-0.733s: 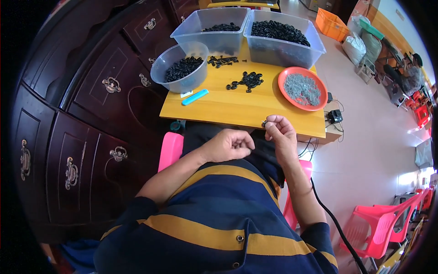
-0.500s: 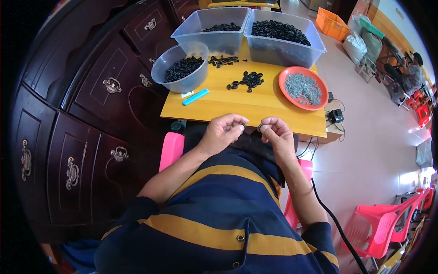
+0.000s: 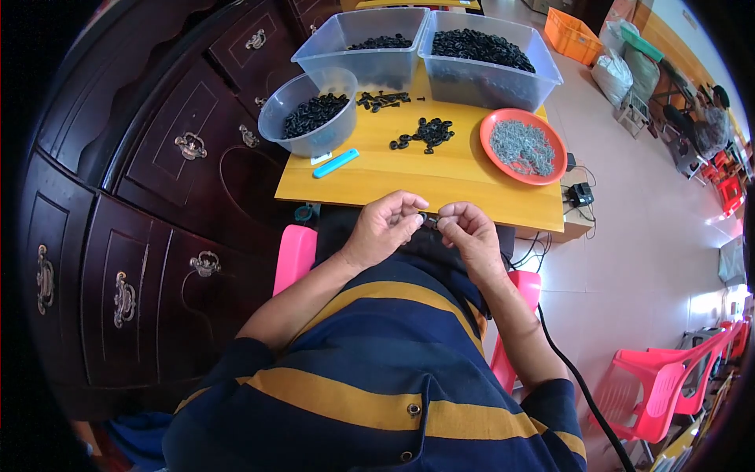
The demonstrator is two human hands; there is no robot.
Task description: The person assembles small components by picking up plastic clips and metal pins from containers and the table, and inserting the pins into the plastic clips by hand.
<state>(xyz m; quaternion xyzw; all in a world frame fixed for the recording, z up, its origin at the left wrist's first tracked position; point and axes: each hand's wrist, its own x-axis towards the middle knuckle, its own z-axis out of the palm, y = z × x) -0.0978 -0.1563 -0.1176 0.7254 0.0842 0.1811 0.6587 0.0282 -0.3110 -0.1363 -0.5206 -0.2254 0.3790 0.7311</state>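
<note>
In front of the table's near edge, my left hand (image 3: pixel 385 230) pinches a small dark round part (image 3: pixel 423 218) between thumb and fingertips. Close beside it, my right hand (image 3: pixel 474 238) is closed in a pinch on a tiny piece with a metallic glint (image 3: pixel 432 223); its kind is too small to tell. The two pieces almost meet, and I cannot tell whether they touch. Beyond my hands, a loose pile of black oval parts (image 3: pixel 432 134) lies on the yellow table (image 3: pixel 377 177). To its right, a red-orange plate (image 3: pixel 488 154) holds many small silvery metal pieces (image 3: pixel 521 147).
A round clear tub (image 3: pixel 336 135) of black parts stands at the table's left, near a blue bar-shaped tool (image 3: pixel 336 163). Two clear bins (image 3: pixel 491 93) with black parts stand at the back. Dark drawers (image 3: pixel 118 236) rise on the left; a black cable (image 3: pixel 574 370) runs at right.
My right hand has moved left toward my left hand, so the gap between their fingertips is smaller. My left hand has barely moved.
</note>
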